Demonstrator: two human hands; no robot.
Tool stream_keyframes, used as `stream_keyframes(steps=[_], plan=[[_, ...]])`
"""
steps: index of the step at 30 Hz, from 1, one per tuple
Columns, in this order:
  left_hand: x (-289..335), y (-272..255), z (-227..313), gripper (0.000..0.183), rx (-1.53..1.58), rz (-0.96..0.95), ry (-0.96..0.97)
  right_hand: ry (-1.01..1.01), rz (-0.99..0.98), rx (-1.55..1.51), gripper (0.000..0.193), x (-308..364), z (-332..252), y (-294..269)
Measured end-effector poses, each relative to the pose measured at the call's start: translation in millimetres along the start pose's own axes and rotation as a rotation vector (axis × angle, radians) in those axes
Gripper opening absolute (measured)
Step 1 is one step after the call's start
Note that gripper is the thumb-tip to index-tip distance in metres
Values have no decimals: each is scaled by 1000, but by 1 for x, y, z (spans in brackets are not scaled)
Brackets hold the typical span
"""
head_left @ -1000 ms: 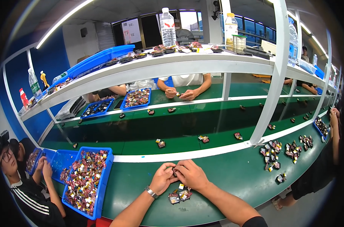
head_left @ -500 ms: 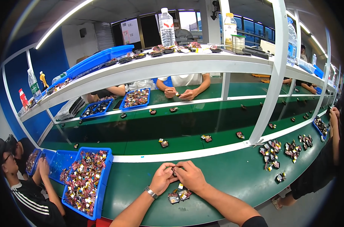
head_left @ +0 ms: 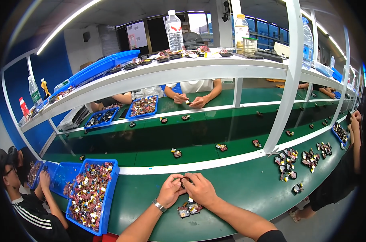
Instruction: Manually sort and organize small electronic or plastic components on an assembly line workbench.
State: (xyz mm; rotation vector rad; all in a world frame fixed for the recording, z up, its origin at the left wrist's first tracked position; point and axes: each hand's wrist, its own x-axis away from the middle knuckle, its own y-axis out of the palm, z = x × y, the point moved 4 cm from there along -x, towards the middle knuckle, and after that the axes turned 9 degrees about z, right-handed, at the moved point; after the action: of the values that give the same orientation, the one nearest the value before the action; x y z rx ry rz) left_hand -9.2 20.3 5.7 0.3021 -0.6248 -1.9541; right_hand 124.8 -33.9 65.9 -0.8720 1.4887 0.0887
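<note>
Small dark plastic module [head_left: 185,180], held at the lower centre of the frame over the green bench [head_left: 239,189], grasped by bare left hand [head_left: 170,190] and bare right hand [head_left: 199,189] together. Cradled by the left, covered from above by the right, probably to steady so small a piece. Mostly hidden behind fingers, so hard to tell its exact shape. Just below, on the bench, squarish black-and-grey modules [head_left: 183,211], perhaps grouped there for easy reach. At lower left, blue plastic tray [head_left: 110,197], heaped with maroon, white and yellow pieces [head_left: 92,193], presumably walled against spilling. Beside it, second blue tray [head_left: 69,173], with similar pieces at its lower edge. Left of upper centre, two farther blue trays [head_left: 140,116], one filled with maroon-toned bits, one with black.
</note>
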Motion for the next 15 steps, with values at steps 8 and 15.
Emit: stream_keyframes(steps=[8,15], plan=[[1,5,4,29,-38,53,28,83,11,-110,16,2,8,1],[0,3,6,33,-392,202,141,62,11,-99,16,4,9,2]])
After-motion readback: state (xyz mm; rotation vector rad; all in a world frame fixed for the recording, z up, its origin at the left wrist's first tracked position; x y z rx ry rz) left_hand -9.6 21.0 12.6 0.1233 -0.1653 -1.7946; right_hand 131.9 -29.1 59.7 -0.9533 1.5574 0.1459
